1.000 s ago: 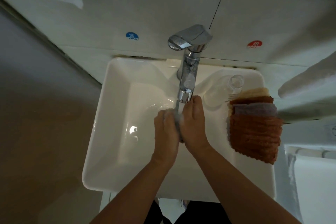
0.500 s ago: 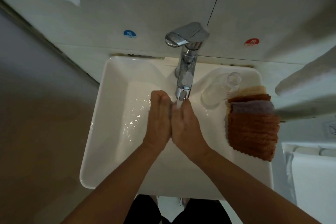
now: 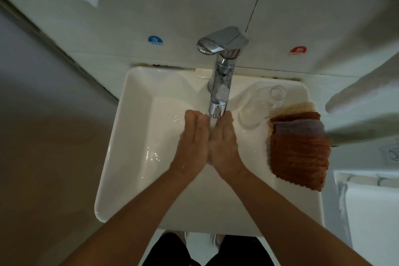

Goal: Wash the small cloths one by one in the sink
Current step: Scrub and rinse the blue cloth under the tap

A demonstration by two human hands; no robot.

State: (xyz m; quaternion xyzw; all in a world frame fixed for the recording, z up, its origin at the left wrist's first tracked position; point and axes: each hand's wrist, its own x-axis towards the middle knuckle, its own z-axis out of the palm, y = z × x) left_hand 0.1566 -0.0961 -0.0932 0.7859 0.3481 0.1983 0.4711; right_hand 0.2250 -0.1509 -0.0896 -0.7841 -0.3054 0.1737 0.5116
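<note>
basin (image 3: 133,136) left open, glass (image 3: 257,110) crowds right

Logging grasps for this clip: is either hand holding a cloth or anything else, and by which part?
Nothing is held. The left hand and right hand lie side by side, fingers straight, under the tap. The cloths sit untouched on the sink edge.

A second ago the left hand (image 3: 192,141) and right hand (image 3: 223,140) sat lower in the sink (image 3: 121,136), left trailing right; now both lie level, palms together, fingers under the tap (image 3: 218,97) stream.
</note>
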